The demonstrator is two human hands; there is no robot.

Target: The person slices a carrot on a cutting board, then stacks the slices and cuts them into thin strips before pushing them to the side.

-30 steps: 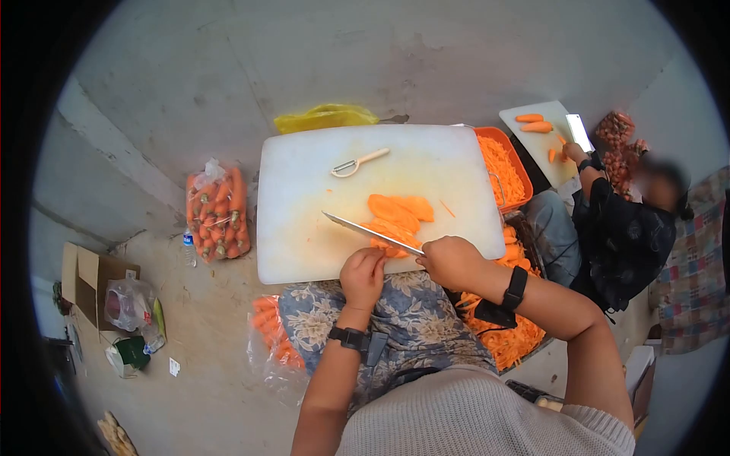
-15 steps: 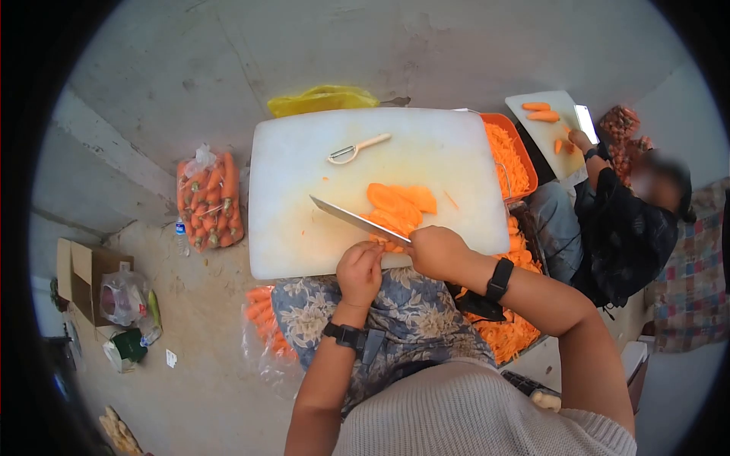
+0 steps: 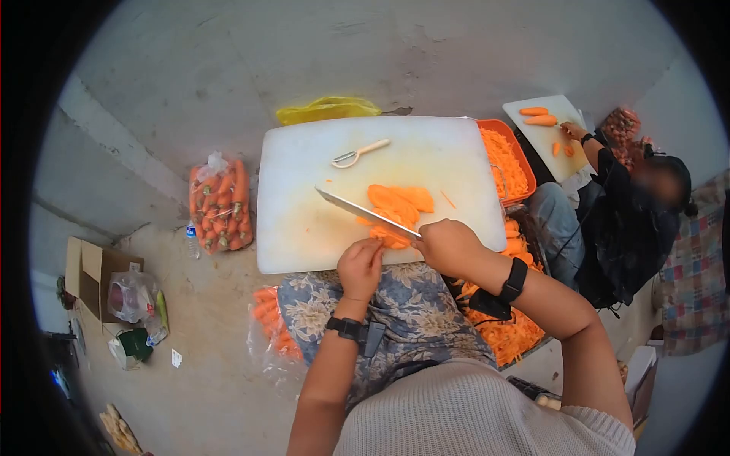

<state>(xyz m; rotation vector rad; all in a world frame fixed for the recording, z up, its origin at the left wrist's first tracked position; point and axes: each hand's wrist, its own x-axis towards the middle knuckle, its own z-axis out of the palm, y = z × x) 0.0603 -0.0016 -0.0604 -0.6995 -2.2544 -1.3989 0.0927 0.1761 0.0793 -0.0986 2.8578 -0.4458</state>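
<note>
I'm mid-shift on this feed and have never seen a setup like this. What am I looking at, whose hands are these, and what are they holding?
There is no machine here: these are a person's two bare hands, seen by one camera worn on that person's head, looking forward and down. The right hand grips a knife, its blade slanting across the carrot slices. The left hand has its fingertips at the near end of those slices; whether it pinches one is hard to tell. All this is on a white cutting board, where a peeler also lies. A bag of carrots stands left of the board. The hand at the upper right belongs to another person.
</note>
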